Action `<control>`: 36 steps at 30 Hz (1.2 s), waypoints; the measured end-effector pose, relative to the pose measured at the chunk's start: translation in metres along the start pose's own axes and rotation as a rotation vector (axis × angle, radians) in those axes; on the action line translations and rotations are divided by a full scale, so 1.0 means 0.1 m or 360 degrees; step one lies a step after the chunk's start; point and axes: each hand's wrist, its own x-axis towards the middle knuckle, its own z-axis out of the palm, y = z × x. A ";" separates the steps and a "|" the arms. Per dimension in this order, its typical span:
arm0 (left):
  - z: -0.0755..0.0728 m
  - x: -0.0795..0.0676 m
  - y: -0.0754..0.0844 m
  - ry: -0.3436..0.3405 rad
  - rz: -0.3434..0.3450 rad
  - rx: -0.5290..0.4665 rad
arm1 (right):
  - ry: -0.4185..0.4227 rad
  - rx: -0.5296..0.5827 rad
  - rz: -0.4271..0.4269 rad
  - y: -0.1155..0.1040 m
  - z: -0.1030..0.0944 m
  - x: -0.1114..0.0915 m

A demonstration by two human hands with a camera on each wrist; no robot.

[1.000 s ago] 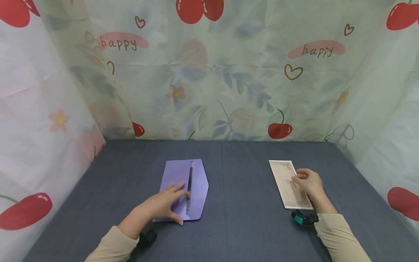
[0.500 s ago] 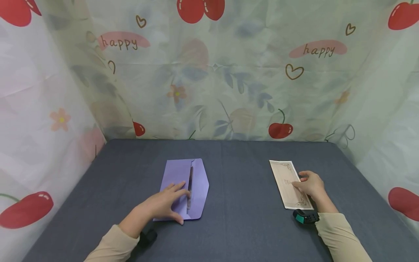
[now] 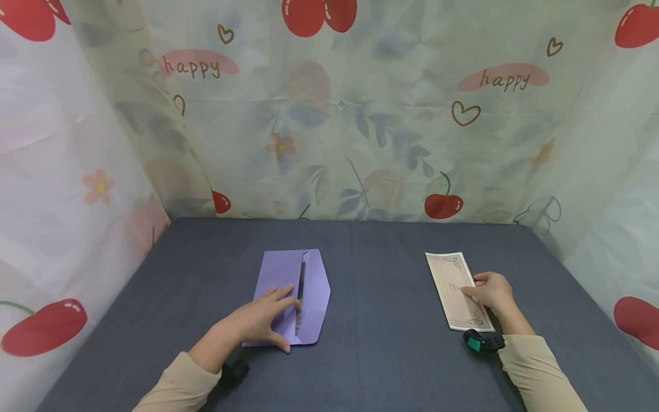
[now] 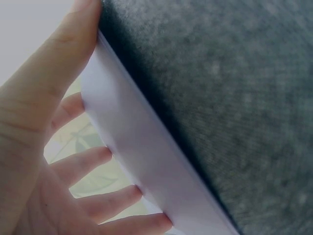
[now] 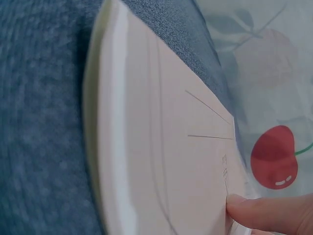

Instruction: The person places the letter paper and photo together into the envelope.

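Observation:
A purple envelope (image 3: 278, 269) lies on the table at left centre in the head view, its pointed flap (image 3: 316, 297) spread out to the right. Along its opening shows a dark slit-like strip (image 3: 301, 286); what it is I cannot tell. My left hand (image 3: 262, 315) rests on the envelope with fingers spread, the thumb at its near edge. In the left wrist view, fingertips touch the envelope's pale side (image 4: 132, 127). To the right lies a cream card (image 3: 450, 286) with ornate corner lines. My right hand (image 3: 489, 293) pinches its right edge, thumb on top and fingers partly hidden.
A dark grey cloth covers the table (image 3: 381, 355). Printed curtains (image 3: 340, 160) hang behind it and along both sides. A black wrist device with a teal part (image 3: 481, 341) sits below the right hand, close to the card's near end.
My right hand has slid slightly nearer along the card's right edge. The left hand and the envelope keep their places, and the whole head view has shifted a little.

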 end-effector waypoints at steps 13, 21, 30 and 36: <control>0.00 0.01 -0.01 -0.0010 0.0018 0.0011 | 0.0048 0.0035 -0.0057 0.02 0.00 -0.01; 0.00 0.00 -0.01 -0.0002 0.0030 0.0009 | 0.0146 0.0077 -0.0102 0.03 0.01 -0.01; 0.00 0.00 -0.01 0.0009 0.0031 0.0005 | 0.0131 0.0166 -0.0149 0.06 -0.02 -0.02; 0.00 0.00 -0.01 0.0009 0.0029 0.0000 | 0.0089 0.0219 -0.0162 0.04 -0.05 -0.02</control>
